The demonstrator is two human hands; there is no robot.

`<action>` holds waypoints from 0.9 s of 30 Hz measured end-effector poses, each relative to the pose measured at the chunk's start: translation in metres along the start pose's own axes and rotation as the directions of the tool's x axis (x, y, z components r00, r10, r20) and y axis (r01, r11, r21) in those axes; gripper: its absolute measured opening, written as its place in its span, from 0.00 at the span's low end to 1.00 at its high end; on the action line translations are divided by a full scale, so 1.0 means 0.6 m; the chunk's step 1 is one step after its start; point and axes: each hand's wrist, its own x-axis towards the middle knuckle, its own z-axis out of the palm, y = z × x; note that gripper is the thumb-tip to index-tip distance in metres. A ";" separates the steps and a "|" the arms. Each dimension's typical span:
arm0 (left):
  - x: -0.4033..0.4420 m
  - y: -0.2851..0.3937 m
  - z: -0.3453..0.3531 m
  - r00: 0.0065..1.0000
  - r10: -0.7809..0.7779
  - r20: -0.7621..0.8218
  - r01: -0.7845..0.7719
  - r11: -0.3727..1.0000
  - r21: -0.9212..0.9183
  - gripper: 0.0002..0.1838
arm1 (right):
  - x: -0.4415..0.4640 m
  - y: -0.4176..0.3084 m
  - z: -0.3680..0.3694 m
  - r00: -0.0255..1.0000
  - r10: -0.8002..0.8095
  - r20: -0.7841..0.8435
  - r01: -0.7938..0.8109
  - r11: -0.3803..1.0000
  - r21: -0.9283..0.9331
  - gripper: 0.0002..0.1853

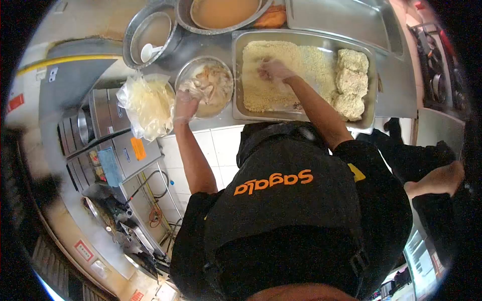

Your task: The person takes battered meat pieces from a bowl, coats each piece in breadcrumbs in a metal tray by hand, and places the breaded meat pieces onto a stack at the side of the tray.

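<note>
My left hand [186, 106] is closed on a pale, wet piece of meat [200, 89] at the left side of a round metal bowl [228, 103]. More wet pieces lie in milky liquid in that bowl. My right hand [276, 70] is down in yellowish crumbs [266, 100] in the left half of a steel tray [301, 33]; its fingers are blurred and partly hidden by crumbs. Several crumb-coated pieces [351, 83] sit in a column at the tray's right end.
A plastic bag [148, 108] lies left of the bowl. Behind are a bowl with a white scoop [149, 51], a basin of orange-brown liquid [223, 12] and another steel tray [346, 20]. At the right, a co-worker's arm [437, 180] and dark clothing show near me.
</note>
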 end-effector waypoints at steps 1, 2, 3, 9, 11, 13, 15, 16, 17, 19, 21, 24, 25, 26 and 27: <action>-0.004 0.057 -0.022 0.997 0.075 0.020 -0.073 0.994 -0.079 0.13 | -0.004 0.024 -0.012 0.998 0.004 -0.066 -0.006 1.000 -0.020 0.17; -0.006 0.125 -0.049 0.988 0.152 0.036 -0.145 0.977 -0.157 0.13 | -0.019 0.028 -0.024 0.994 0.019 -0.105 -0.023 0.999 -0.040 0.18; -0.008 0.163 -0.058 0.972 0.228 0.051 -0.211 0.949 -0.234 0.13 | -0.033 0.030 -0.037 0.989 0.033 -0.144 -0.041 0.997 -0.058 0.19; 0.055 0.233 0.022 0.865 0.497 0.075 -0.497 0.868 -0.024 0.07 | -0.154 0.022 -0.096 0.938 0.161 -0.306 -0.052 0.940 0.336 0.16; 0.078 0.257 0.059 0.897 0.403 0.182 -0.392 0.915 -0.092 0.10 | -0.166 0.038 -0.102 0.924 0.172 -0.341 -0.061 0.948 0.311 0.16; 0.101 0.252 0.099 0.887 0.409 0.217 -0.399 0.913 -0.090 0.11 | -0.182 0.032 -0.103 0.906 0.202 -0.372 -0.088 0.950 0.300 0.20; 0.113 0.214 0.155 0.841 0.512 0.177 -0.515 0.857 -0.028 0.10 | -0.203 0.004 -0.108 0.889 0.217 -0.403 -0.129 0.963 0.235 0.22; 0.110 0.214 0.159 0.831 0.523 0.187 -0.531 0.847 -0.009 0.11 | -0.213 -0.013 -0.112 0.882 0.219 -0.417 -0.159 0.972 0.174 0.22; 0.101 0.209 0.163 0.823 0.532 0.199 -0.544 0.839 0.009 0.11 | -0.221 -0.021 -0.111 0.876 0.223 -0.427 -0.192 0.975 0.114 0.22; 0.074 0.203 0.154 0.813 0.554 0.180 -0.561 0.827 -0.011 0.12 | -0.221 -0.010 -0.111 0.875 0.227 -0.428 -0.195 0.974 0.119 0.21; 0.043 0.213 0.115 0.813 0.574 0.100 -0.569 0.819 -0.081 0.12 | -0.221 0.000 -0.112 0.891 0.197 -0.409 -0.186 0.980 0.066 0.21; 0.013 0.218 0.069 0.888 0.459 0.008 -0.450 0.874 -0.185 0.13 | -0.217 -0.002 -0.115 0.924 0.144 -0.355 -0.190 0.977 -0.099 0.21; 0.007 0.205 0.064 0.922 0.380 -0.066 -0.385 0.889 -0.247 0.13 | -0.219 -0.019 -0.114 0.925 0.154 -0.348 -0.220 0.962 -0.159 0.21; 0.000 0.182 0.061 0.947 0.291 -0.139 -0.321 0.894 -0.312 0.14 | -0.215 -0.031 -0.113 0.926 0.161 -0.340 -0.246 0.943 -0.222 0.21; -0.010 0.148 0.057 0.959 0.191 -0.209 -0.259 0.889 -0.378 0.14 | -0.207 -0.027 -0.109 0.932 0.090 -0.351 -0.194 0.942 -0.274 0.20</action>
